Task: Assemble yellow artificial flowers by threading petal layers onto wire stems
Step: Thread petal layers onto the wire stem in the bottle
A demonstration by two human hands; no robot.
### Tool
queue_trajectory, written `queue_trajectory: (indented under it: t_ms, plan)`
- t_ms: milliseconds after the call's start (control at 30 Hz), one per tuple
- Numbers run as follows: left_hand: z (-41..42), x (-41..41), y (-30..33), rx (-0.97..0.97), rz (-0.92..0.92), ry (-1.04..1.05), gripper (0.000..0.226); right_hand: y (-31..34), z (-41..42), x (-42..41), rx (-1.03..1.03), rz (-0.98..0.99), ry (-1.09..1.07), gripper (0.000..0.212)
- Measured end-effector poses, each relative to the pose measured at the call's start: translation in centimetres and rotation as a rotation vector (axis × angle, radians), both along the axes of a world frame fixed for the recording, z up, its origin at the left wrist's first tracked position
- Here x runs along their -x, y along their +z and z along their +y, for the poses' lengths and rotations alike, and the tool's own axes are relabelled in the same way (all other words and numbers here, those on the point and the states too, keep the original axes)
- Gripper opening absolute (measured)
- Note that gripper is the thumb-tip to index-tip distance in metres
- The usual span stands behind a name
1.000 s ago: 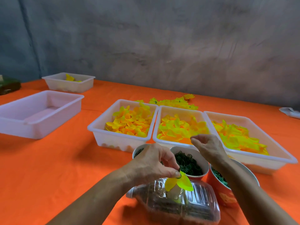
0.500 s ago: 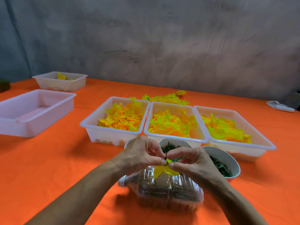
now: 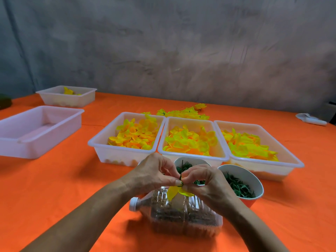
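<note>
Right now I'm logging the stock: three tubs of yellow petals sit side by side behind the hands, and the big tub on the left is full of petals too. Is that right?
Not quite. The head view shows the big tub on the left holding no petals. The three tubs of yellow petals do sit side by side behind the hands.

No readable text, label, brand, number or sign anywhere in view.
</note>
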State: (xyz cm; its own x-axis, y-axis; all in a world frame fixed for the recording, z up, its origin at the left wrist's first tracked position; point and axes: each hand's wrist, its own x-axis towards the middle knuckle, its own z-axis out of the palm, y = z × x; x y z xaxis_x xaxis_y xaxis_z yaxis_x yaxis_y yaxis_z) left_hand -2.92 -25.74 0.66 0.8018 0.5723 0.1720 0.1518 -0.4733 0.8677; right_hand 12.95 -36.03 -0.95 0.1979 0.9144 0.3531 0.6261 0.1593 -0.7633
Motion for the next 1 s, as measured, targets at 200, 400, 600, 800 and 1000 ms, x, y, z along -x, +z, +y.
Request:
queue_trajectory:
  t_ms: [200, 400, 600, 800, 1000]
  plan:
    - [0.2, -0.1, 0.2, 0.032, 0.012, -0.002, 0.018, 0.4, 0.3, -0.5, 0.122, 0.158, 0.074, 0.027]
    - [0.4, 0.0, 0.2, -0.022, -0.006, -0.036, 0.012, 0.3, -0.2, -1.2, 0.146, 0.240, 0.073, 0.022]
    - [0.6, -0.5, -0.3, -0.079, -0.031, -0.074, 0.005, 0.2, 0.1, -1.6, 0.142, 0.264, 0.099, 0.017]
    - [1.0, -0.4, -0.6, -0.005, -0.047, -0.102, 0.009, 0.1, 0.6, -1.5, 0.143, 0.287, 0.102, 0.008]
    - [0.8, -0.2, -1.2, -0.014, -0.052, -0.042, 0.004, 0.6, 0.6, -1.4, 0.155, 0.309, 0.145, 0.005]
